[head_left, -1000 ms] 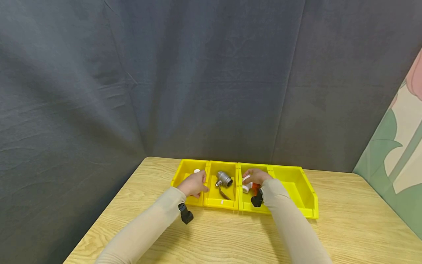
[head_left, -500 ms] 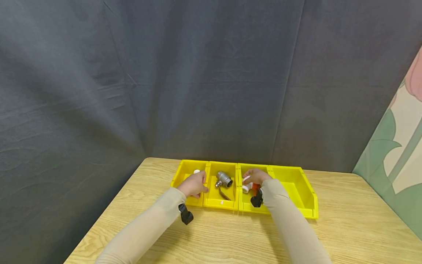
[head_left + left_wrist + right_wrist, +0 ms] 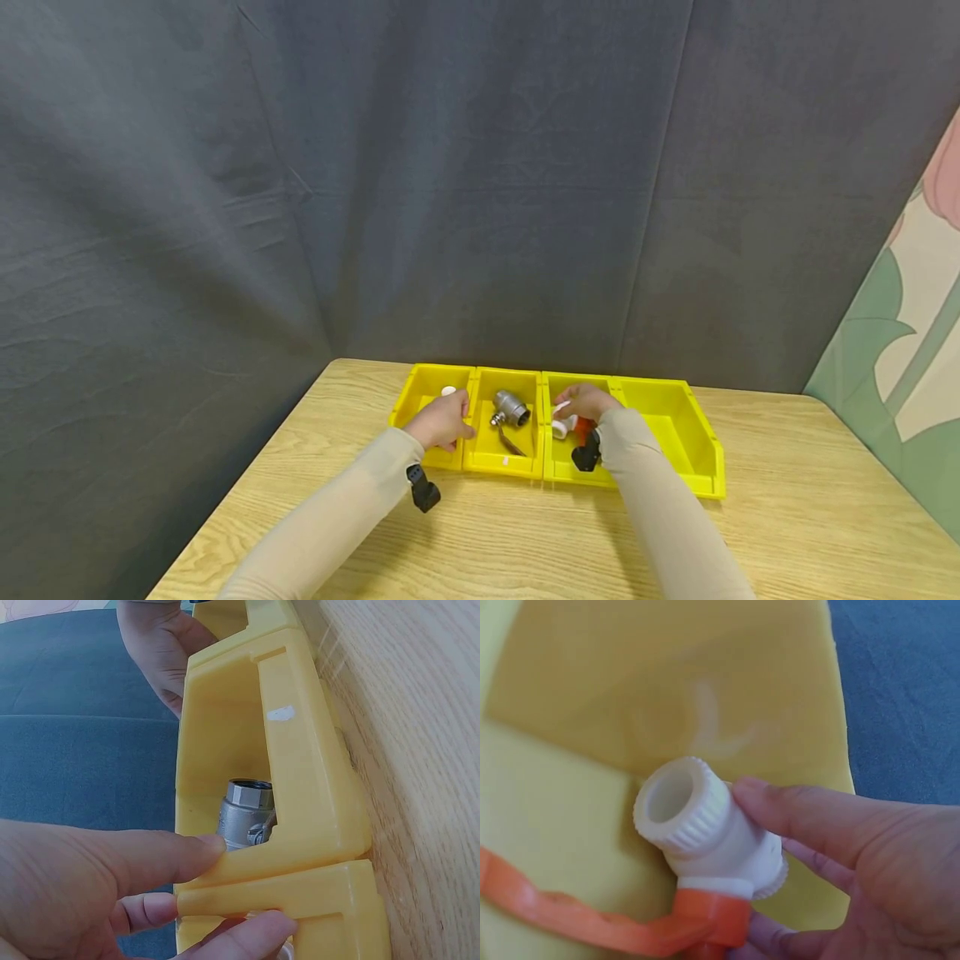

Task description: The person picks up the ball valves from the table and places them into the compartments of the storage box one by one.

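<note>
My left hand [image 3: 439, 420] is at the divider between the two leftmost yellow bins. In the left wrist view its thumb [image 3: 172, 859] lies over the second bin's rim, with the fingers on the first bin's side, pinching the walls. A metal ball valve [image 3: 512, 408] with a lever lies in the second bin [image 3: 487, 461]. Inside the third bin [image 3: 557, 472], my right hand [image 3: 588, 401] holds a white plastic ball valve [image 3: 727, 840], thumb on its body. The valve's orange handle [image 3: 577, 919] extends away from the hand, and its ribbed round opening faces up.
A white piece [image 3: 447, 389] shows in the leftmost bin [image 3: 405, 406], partly behind the left hand. The fourth bin [image 3: 678, 442] stands at the right end of the row. Wooden table [image 3: 510, 542] spreads in front, and a dark curtain [image 3: 480, 208] hangs behind.
Both hands stay nearly in place. The white valve in my right hand shows only a very slight shift.
</note>
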Available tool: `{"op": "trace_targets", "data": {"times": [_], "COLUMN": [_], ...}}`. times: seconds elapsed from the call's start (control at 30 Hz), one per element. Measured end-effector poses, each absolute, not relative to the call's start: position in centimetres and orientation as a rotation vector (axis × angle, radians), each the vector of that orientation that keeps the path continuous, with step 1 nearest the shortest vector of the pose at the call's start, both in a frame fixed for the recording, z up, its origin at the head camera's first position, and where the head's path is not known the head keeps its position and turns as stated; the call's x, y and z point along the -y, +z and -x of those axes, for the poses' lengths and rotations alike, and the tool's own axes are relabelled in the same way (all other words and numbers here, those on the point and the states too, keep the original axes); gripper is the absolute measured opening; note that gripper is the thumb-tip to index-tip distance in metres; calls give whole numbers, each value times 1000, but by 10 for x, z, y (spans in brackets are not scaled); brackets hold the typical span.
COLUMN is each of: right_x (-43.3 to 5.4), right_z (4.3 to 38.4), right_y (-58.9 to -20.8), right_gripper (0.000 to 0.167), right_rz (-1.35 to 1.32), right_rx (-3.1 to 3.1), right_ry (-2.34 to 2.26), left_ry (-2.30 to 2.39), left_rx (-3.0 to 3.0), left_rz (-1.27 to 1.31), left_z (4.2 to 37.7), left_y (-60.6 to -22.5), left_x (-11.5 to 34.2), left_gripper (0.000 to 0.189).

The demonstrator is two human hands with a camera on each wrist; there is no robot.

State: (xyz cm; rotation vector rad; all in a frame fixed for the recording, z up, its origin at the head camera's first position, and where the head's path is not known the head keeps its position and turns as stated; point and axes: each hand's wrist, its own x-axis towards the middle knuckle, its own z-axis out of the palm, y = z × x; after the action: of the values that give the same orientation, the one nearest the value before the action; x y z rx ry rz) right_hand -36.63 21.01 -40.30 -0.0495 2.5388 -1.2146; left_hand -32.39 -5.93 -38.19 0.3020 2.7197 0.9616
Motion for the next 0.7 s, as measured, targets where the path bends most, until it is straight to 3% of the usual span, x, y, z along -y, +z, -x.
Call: {"op": "trace_targets", "data": {"times": [0.7], "right_x": [-212], "right_z": [366], "right_y": [-404], "right_gripper": [38], "right_rz": [24], "right_rx": [-2530], "right_ry": [-1231], "left_ry": [994], "left_rx": [-2697], "left_rz": [-297], "left_z": [324], "left_y": [-383], "left_x": [59], "left_gripper": [31]}}
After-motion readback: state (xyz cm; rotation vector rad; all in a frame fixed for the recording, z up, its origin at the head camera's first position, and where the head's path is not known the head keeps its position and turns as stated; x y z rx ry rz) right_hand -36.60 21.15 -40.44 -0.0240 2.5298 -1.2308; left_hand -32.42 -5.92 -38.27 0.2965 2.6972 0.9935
